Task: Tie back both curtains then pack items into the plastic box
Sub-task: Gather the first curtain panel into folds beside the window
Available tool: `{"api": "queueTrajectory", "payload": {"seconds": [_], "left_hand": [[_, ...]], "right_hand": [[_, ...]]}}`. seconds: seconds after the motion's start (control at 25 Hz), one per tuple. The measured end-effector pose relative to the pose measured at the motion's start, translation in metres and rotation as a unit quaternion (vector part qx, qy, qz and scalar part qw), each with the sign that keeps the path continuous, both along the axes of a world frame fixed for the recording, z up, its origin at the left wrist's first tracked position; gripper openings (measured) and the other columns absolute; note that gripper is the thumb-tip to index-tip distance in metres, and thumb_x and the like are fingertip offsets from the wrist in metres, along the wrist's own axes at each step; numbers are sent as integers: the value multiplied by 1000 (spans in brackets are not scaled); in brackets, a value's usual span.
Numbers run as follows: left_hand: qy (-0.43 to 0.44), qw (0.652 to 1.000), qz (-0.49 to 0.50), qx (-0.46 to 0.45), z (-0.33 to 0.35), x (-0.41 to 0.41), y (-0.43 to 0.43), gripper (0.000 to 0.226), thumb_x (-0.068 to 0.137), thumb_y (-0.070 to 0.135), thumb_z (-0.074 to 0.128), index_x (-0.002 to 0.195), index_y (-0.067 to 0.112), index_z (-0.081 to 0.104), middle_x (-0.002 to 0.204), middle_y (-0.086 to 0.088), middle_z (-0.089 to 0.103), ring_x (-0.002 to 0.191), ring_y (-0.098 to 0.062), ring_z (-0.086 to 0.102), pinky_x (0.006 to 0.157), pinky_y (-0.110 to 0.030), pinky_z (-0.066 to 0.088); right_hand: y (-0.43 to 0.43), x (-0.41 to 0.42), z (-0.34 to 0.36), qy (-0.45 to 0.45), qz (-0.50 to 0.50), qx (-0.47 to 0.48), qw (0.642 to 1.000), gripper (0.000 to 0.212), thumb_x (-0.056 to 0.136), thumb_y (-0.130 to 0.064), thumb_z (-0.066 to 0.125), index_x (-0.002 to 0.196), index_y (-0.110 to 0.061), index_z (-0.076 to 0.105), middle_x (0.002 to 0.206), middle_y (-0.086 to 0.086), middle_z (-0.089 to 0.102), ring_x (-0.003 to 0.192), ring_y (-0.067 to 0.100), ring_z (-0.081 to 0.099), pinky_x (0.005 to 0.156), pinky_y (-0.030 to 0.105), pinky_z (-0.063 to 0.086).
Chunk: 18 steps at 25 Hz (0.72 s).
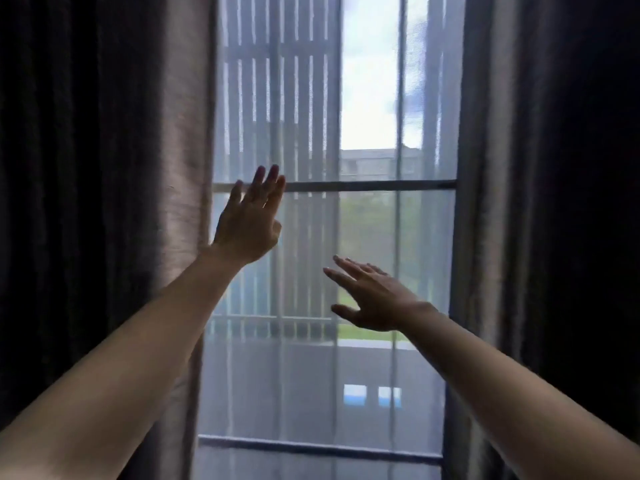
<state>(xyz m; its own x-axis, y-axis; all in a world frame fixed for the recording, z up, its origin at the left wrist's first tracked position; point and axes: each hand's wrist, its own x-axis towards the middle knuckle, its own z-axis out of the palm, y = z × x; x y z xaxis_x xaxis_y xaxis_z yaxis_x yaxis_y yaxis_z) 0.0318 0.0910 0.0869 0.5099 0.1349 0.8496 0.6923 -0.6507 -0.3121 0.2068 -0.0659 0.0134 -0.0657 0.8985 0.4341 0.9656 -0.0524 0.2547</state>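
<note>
In the head view, the two curtains hung drawn apart to either side of a tall window. The left curtain [104, 168] was a heavy, dark fabric in vertical folds, and only its inner edge, just left of the left hand's fingers [266, 178], caught the light and showed a grey-brown weave. The right curtain [554, 168] looked the same, well to the right of the right hand's fingers [346, 271], and faded to near black at the frame edge. Both curtains were cut off at top and bottom, and their darker folds were too dim to read.

The left hand [249, 220] was raised with its back to the camera. Its fingers were straight, close together and pointing up, holding nothing, and their tips crossed the window's horizontal bar [363, 185]. The right hand [372, 299] was lower, with its fingers straight and spread, pointing up and to the left, also holding nothing.

Beyond both sets of fingers hung a sheer curtain [304, 375], pale and see-through. Whether any fingertip touched it could not be told. It softened everything behind it: a slatted screen [277, 98] above the left fingers, a distant building [367, 162] above the right fingers, and two small blue-and-white squares [372, 395] far below them that were too blurred to identify.
</note>
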Motion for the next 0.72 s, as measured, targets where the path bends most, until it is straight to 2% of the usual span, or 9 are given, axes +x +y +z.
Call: {"api": "queueTrajectory", "payload": {"seconds": [0.16,0.32,0.48,0.64,0.72], "left_hand": [[27,991,-121,-40,-10,82,-60,72,88,17,49,149,6,13,158,-11,6,146,-28,7,115,-50,15],[59,963,-252,-79,-12,164,-118,70,92,21,47,150,10,10,159,-8,2,147,-23,4,118,-45,14],[53,914,-391,-98,-10,254,-167,66,96,25,42,151,14,8,160,-6,-1,147,-22,2,117,-45,17],[39,858,-498,-121,-7,348,-218,66,95,46,34,151,25,5,160,-7,-6,147,-26,0,115,-47,15],[37,839,-527,-126,-4,398,-249,70,92,58,33,150,33,3,159,-8,-10,147,-28,-4,116,-47,8]], "right_hand": [[-69,61,-19,-86,-136,-45,986,70,94,-55,35,151,-24,7,160,3,0,147,20,4,118,39,4],[-125,116,-33,-138,-250,-104,953,71,94,-57,30,151,-21,7,160,5,5,147,22,5,118,41,1],[-175,167,-41,-164,-312,-96,931,71,93,-60,25,150,-19,11,159,7,9,147,22,4,118,42,-3],[-218,224,-46,-187,-350,-68,915,71,93,-59,26,149,-15,19,159,7,8,147,21,0,116,40,-9],[-239,259,-44,-211,-352,-45,911,69,92,-59,32,145,-15,32,157,7,19,147,22,10,116,40,-7]]}}
